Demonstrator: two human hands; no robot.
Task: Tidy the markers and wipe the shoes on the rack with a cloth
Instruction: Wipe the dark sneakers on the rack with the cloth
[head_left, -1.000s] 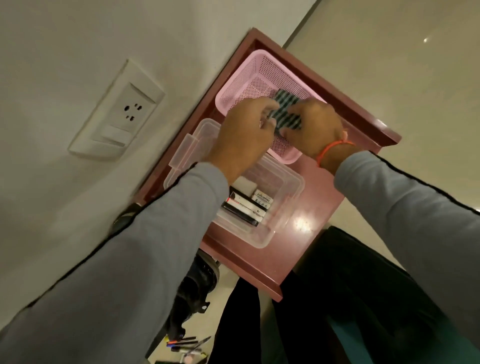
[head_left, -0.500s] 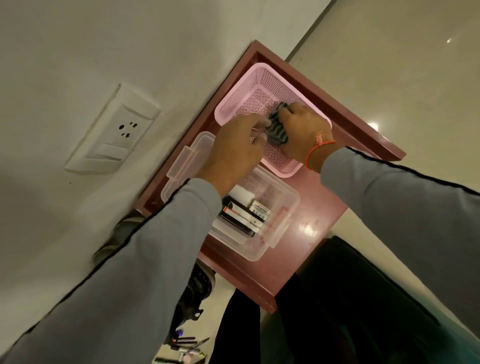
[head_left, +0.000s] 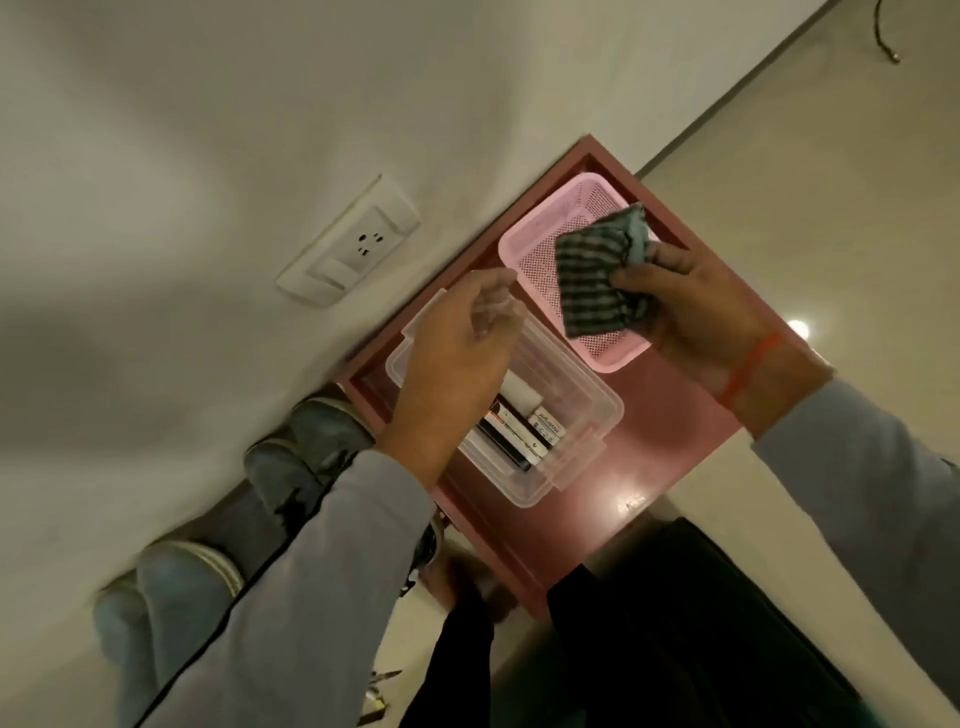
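Cloth: dark green-grey, pale stripes. Basket: pink mesh. Box: clear. Markers: black and white. Rack top: reddish-brown. Wristband: orange.

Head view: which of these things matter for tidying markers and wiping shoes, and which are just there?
Job: cloth held in right hand; markers in clear box; shoes below.
Just there: pink basket, wall socket, left hand.

left hand: raised, fingers loosely curled, holding nothing | right hand: raised, fingers pinching
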